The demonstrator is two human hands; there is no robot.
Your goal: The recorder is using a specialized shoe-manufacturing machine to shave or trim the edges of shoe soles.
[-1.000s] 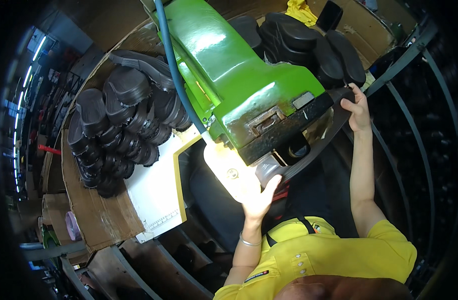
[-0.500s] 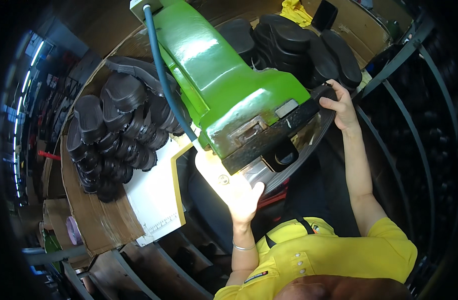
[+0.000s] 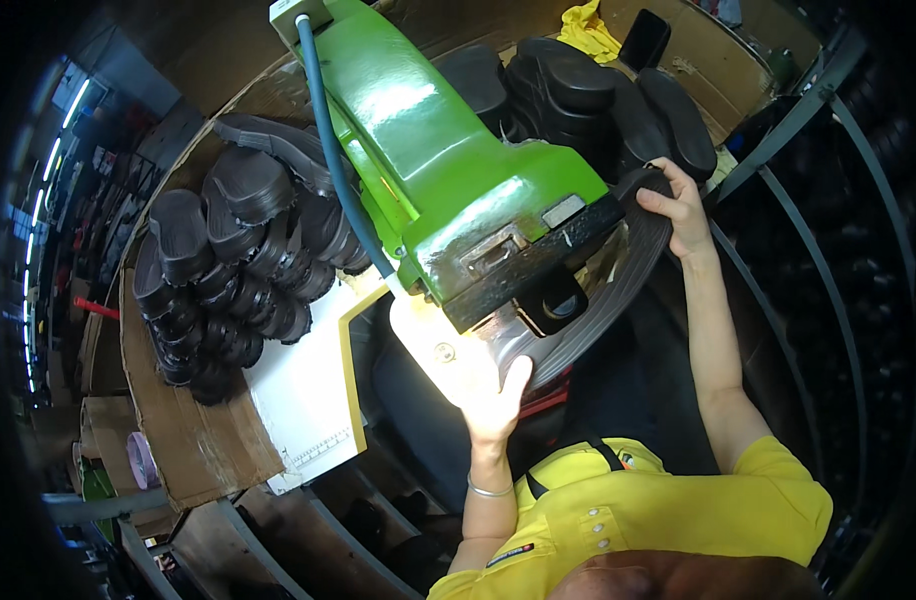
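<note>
A dark shoe sole (image 3: 630,280) with a ridged side wall lies curved around the front end of a green machine head (image 3: 478,220). My right hand (image 3: 682,212) pinches its far right end between thumb and fingers. At the near left end, my left hand (image 3: 486,390) holds the sole, its thumb stretched along the edge. Bright light washes out that palm, and its fingertips are hidden near the machine head. A black guard part (image 3: 560,304) sticks out from the machine inside the sole's curve.
Stacked dark soles (image 3: 228,235) fill the left side by a cardboard sheet (image 3: 193,450). More soles (image 3: 563,85) lie behind the machine, near a yellow cloth (image 3: 590,30). A blue hose (image 3: 330,150) runs down the machine. A white board (image 3: 303,400) lies left of my left hand.
The machine head appears slightly higher, with more of the sole's side showing beneath it. Both hands keep their hold on the sole, almost in place.
</note>
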